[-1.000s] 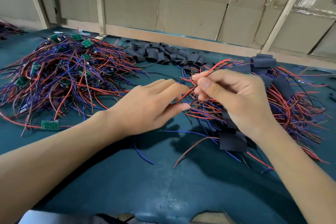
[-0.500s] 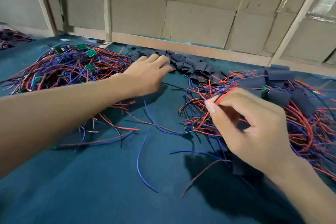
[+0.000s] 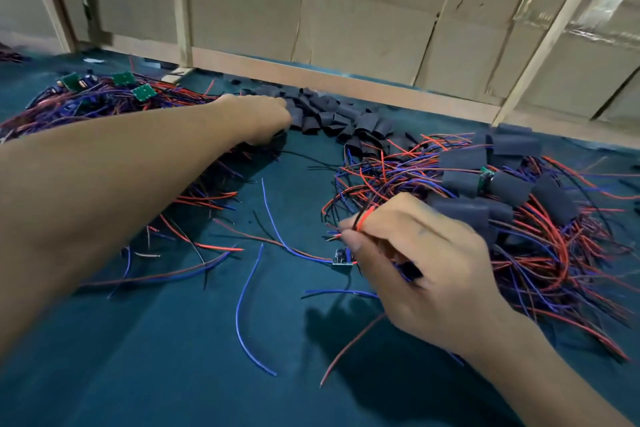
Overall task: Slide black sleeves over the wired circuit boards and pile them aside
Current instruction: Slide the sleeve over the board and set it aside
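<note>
My left hand (image 3: 258,118) reaches far across the table, and its fingertips are buried in the edge of a heap of loose black sleeves (image 3: 332,116) by the back rail. I cannot see whether the fingers hold one. My right hand (image 3: 415,263) pinches a bunch of red, black and blue wires (image 3: 360,220) between thumb and forefinger. A small circuit board (image 3: 341,259) on those wires lies on the cloth beside the thumb. Bare wired green boards (image 3: 142,92) are heaped at the far left. Sleeved boards (image 3: 502,184) are piled at the right.
A teal cloth (image 3: 173,374) covers the table. A wooden rail (image 3: 346,76) and a cardboard wall close off the back. Loose blue wires (image 3: 242,305) and red ones lie scattered in the middle, between the two piles.
My left hand let go of the wires and stretched out to the sleeve heap, sinking deeper into it. My right hand dropped toward the cloth, still pinching the wires.
</note>
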Tool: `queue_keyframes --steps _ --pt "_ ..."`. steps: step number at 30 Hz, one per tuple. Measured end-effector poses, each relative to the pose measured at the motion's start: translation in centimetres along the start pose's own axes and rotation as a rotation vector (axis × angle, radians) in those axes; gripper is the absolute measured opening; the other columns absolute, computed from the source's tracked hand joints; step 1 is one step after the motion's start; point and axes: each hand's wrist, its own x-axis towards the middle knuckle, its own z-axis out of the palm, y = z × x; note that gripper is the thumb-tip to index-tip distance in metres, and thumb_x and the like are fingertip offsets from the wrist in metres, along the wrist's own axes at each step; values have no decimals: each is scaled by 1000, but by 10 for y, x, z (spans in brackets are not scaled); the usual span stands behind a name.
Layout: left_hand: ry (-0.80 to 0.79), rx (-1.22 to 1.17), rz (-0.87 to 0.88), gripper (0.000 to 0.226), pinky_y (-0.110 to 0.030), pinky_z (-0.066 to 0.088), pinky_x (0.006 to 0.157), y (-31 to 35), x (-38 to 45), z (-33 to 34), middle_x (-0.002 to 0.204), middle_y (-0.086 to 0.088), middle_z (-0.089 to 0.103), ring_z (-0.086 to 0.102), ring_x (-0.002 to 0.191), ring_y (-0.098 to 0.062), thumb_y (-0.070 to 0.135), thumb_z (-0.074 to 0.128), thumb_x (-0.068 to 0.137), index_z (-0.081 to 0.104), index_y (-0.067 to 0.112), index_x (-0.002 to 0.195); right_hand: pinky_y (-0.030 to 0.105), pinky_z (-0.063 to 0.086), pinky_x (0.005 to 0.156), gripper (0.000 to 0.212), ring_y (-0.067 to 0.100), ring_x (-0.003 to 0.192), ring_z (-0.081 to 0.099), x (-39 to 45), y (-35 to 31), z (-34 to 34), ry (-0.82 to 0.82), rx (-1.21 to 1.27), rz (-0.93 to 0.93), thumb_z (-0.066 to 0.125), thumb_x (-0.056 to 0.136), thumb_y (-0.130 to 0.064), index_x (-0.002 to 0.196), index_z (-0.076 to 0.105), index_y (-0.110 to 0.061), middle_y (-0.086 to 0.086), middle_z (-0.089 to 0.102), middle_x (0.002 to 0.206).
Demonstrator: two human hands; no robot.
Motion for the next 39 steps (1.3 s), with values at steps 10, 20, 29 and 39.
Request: queue_keyframes --steps 10,20,29,39 --pt "-223 -33 -13 28 -51 55 88 -1 -5 -13 118 -5 60 62 105 -32 9 57 89 61 19 115 36 51 63 12 21 74 58 -1 1 3 34 79 64 66 98 -10 96 73 1 9 68 91" --pt "605 -367 -37 15 -40 38 93 17 -47 -28 97 -7 65 62 97 -30 15 63 93 73 14 105 41 52 74 16 32 82 65 1 -6 15 155 101 93 63 100 -10 97 74 1 9 72 99" --pt "651 -1551 -213 15 -26 53 66 102 -144 -72 85 -1 70 69 72 -13 5 49 95 52 20 97 31 52 68 24 13 70 65 3 -10 16 160 463 500 54 106 -21 118 71 -10 -4 63 89" --pt "738 -1384 -189 36 -8 40 61 146 -161 -38 79 19 63 56 58 -5 17 69 91 44 33 110 24 33 56 30 12 57 40 13 -15 6 41 620 770 66 94 -44 74 75 -23 11 51 58"
